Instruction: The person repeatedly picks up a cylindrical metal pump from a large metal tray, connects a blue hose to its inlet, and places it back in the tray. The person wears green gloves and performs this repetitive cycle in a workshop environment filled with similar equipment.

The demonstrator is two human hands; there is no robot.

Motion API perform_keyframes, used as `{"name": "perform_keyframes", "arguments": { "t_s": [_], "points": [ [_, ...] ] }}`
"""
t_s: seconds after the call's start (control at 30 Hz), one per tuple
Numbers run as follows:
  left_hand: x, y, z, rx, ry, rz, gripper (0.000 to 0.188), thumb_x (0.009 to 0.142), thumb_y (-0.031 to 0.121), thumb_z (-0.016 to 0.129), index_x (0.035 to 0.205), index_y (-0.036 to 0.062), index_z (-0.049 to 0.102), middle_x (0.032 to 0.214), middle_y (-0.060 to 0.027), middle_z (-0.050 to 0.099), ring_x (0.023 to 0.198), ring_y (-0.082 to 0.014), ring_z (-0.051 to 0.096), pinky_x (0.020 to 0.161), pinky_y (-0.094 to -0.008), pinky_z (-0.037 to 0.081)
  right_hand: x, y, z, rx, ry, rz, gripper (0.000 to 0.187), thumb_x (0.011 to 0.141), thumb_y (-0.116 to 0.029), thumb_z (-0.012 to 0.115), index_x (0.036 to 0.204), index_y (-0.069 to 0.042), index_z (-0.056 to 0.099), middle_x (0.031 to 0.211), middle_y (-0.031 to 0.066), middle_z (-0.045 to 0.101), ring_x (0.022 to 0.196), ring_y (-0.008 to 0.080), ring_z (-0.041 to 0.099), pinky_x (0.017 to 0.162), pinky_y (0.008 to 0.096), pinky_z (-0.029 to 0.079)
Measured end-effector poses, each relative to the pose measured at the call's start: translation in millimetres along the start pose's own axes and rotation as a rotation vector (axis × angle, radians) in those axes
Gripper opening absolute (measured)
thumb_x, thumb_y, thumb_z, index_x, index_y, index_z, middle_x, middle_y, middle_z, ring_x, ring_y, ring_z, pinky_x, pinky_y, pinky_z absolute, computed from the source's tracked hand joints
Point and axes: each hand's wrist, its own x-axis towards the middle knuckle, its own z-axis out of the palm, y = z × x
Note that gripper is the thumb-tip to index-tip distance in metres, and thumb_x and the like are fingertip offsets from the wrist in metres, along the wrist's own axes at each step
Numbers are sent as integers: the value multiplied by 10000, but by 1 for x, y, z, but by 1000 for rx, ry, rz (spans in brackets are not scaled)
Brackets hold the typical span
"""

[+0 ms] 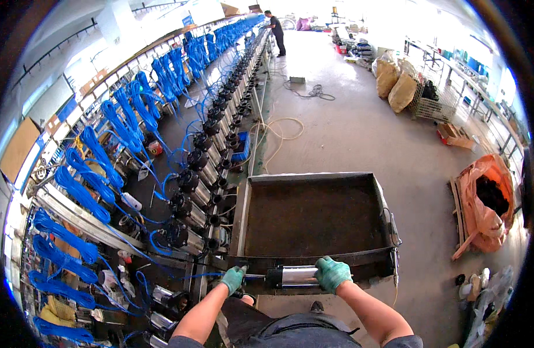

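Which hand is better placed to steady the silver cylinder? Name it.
The right hand, probably: it is on the silver cylinder at its right end, while the left hand sits off the shiny body.

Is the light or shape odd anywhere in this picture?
In the head view, fisheye distortion curves the bench at right and the corners go black; glare washes out the far floor; the big tray looks dark inside; bright highlights streak the metal cylinder at the right hand.
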Motion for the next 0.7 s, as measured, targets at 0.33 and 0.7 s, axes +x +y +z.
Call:
{"name": "perform_keyframes", "arguments": {
  "t_s": [0.33,0.7],
  "points": [
    [-44,20,-27,968,51,1032,452,874,281,735,1278,88,669,1315,-125,659,1135,-357,637,978,-453,508,-3,-1,-4,-3,-14,8,293,926,-372,633,1089,-129,652,1160,131,663,996,366,710,836,504,568],
    [-5,38,-27,119,-318,-2,532,1027,512,580,1142,10,713,846,-117,725,743,-238,678,711,-397,544,-4,-3,-8,8,-32,36,284,936,-354,609,1110,-135,654,1195,130,657,1011,375,702,848,512,564]
  ]
}}
